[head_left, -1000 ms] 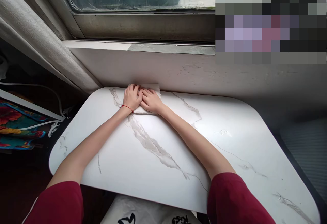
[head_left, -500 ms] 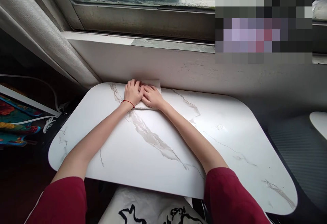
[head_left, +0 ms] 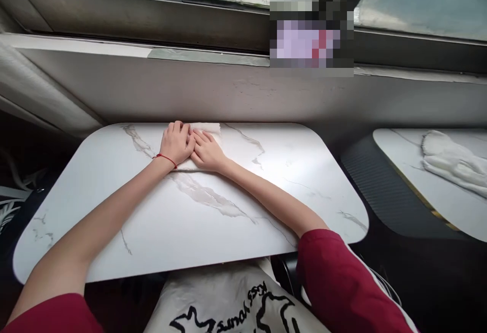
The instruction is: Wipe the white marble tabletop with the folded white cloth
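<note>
White cloth (head_left: 209, 128), on the marbled white bench (head_left: 171, 236), right at its far edge and near the middle of that edge's length. Pressed down beneath the left hand (head_left: 177, 141), palm down with fingers close together and bent, and beneath the right hand (head_left: 207, 150), flatter, with fingers slightly spread. Both hands side by side and touching. Impossible to tell from above whether any fold is pinched under the left palm. Visible only around the hands: a wavy-edged corner past the right fingers and a narrow strip toward the near side. Around the left wrist, a red cord (head_left: 166, 159).

Just behind the far edge, a pale wall (head_left: 182, 84), leaving little room past the fingertips; above that, a window ledge (head_left: 95, 46). Rightward, a broad span of smooth top, reaching to a rounded corner. Across the left half, the left forearm (head_left: 108, 216); slanting over the right half, the right forearm (head_left: 266, 194), with a maroon sleeve (head_left: 331, 277) overlapping the near edge. Below that edge, a pale garment (head_left: 228, 297) with black lettering. Farther right, past a grey ribbed panel (head_left: 373, 191), a second bench (head_left: 445, 193) carrying a rumpled cloth (head_left: 452, 158), well apart.
</note>
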A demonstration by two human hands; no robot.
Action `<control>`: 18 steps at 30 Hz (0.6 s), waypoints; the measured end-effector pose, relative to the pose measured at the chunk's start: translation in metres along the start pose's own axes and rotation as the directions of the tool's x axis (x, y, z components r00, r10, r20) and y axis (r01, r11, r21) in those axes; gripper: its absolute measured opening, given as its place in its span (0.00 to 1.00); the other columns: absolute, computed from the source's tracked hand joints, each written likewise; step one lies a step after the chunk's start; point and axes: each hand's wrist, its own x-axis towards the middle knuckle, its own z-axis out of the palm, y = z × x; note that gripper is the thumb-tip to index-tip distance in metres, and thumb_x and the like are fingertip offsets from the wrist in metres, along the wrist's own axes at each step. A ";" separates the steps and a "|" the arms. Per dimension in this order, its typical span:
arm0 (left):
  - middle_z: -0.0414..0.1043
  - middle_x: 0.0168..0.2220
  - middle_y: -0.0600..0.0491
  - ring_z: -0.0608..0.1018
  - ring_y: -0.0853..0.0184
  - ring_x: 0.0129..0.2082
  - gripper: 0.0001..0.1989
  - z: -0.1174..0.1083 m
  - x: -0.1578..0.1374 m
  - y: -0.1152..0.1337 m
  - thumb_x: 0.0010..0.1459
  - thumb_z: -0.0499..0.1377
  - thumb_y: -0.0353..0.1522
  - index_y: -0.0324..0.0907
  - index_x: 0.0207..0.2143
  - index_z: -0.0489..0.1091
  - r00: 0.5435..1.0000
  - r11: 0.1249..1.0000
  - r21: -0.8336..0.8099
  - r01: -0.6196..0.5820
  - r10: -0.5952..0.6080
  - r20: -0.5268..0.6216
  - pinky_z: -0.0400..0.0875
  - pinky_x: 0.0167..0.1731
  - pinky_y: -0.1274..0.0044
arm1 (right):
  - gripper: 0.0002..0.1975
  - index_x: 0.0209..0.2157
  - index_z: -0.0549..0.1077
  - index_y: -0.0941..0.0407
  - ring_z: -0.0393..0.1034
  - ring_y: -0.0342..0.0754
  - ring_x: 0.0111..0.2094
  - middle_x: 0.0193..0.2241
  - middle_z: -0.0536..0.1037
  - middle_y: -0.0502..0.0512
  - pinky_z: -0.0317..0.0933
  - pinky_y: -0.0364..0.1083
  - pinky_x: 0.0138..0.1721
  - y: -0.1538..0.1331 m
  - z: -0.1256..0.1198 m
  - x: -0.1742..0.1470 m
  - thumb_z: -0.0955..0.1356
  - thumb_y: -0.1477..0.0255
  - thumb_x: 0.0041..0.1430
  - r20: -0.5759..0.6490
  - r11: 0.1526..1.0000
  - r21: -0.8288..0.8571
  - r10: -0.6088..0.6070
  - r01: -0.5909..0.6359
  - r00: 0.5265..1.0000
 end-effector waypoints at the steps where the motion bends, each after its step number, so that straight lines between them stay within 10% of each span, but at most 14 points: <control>1: 0.70 0.49 0.39 0.71 0.50 0.51 0.17 -0.002 -0.003 0.008 0.65 0.48 0.36 0.38 0.50 0.70 0.999 1.000 -0.003 -0.029 0.029 0.014 0.67 0.51 0.62 | 0.26 0.63 0.67 0.69 0.52 0.60 0.71 0.68 0.62 0.69 0.43 0.60 0.71 -0.002 -0.003 -0.011 0.59 0.71 0.69 -0.011 1.000 0.004 0.016 -0.016 1.000; 18: 0.72 0.44 0.36 0.71 0.48 0.44 0.24 -0.041 -0.082 0.124 0.67 0.44 0.39 0.33 0.53 0.70 0.895 0.913 -0.129 -0.388 0.407 0.182 0.67 0.45 0.58 | 0.27 0.66 0.64 0.65 0.45 0.60 0.73 0.69 0.59 0.69 0.50 0.65 0.70 -0.039 -0.067 -0.181 0.58 0.69 0.69 0.001 0.999 0.030 0.034 -0.034 0.999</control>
